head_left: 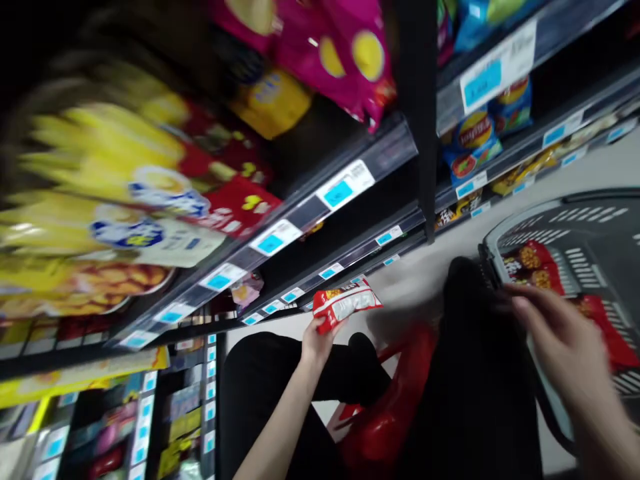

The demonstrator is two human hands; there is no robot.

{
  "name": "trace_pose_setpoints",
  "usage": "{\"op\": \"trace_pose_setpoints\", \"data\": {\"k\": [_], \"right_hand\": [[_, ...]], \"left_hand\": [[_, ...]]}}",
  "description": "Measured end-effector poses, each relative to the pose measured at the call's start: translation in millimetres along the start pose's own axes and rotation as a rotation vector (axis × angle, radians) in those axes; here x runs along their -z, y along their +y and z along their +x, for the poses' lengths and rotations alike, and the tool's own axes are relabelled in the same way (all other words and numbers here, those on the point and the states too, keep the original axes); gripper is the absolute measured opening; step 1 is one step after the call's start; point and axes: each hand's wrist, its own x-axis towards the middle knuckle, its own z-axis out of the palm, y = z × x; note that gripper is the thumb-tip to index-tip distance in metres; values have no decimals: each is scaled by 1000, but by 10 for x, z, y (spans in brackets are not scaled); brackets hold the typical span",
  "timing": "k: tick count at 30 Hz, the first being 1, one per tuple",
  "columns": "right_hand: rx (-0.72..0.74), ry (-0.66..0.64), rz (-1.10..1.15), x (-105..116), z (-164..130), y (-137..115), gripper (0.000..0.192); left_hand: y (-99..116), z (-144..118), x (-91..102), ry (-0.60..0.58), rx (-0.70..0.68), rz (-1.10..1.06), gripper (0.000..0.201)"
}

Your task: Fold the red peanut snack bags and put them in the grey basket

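Observation:
My left hand (316, 341) is closed round the lower end of a red snack bag (349, 303) with a pale panel, held above the floor in front of a low shelf. Over the near rim of a grey plastic shopping basket (550, 217) is my right hand (563, 343), blurred, its fingers stretched to the left near my knee with nothing visible in them. Inside the basket lie a red and dark snack bag (537, 267) and a plain-looking red bag (607, 333), partly hidden by my right hand.
A shelf (325, 180) with price tags runs along the left, holding yellow bags (100, 160) and magenta bags (345, 53). Blue chip bags (473, 143) stand on the right shelf. Between my black-clad legs is a glossy red object (395, 407) on the pale floor.

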Motion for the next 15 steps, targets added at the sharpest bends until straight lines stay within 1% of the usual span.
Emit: {"op": "trace_pose_setpoints", "data": {"k": [2, 3, 4, 5, 7, 9, 12, 13, 15], "right_hand": [[31, -301, 164, -362, -225, -289, 42], [33, -421, 226, -556, -346, -381, 47], [33, -497, 273, -743, -462, -447, 55], [38, -543, 321, -913, -570, -497, 62], [74, -659, 478, -1175, -749, -592, 74], [90, -743, 602, -1327, -881, -709, 78], [148, -790, 649, -1446, -1003, -893, 79], [161, -797, 649, -1484, -1027, -932, 79], [159, -805, 653, -1573, -1051, -944, 79]], "left_hand": [[112, -441, 126, -108, 27, -53, 25], [158, -626, 197, -155, 43, -83, 25], [199, -784, 271, -200, 54, -114, 25], [235, -914, 345, -243, 59, -145, 24], [304, -1097, 488, -326, 45, -201, 23], [377, -1198, 621, -420, 11, -234, 23], [488, -1259, 791, -575, -91, -229, 30], [516, -1266, 838, -600, -142, -225, 33], [544, -1272, 911, -579, -242, -213, 35]]}}
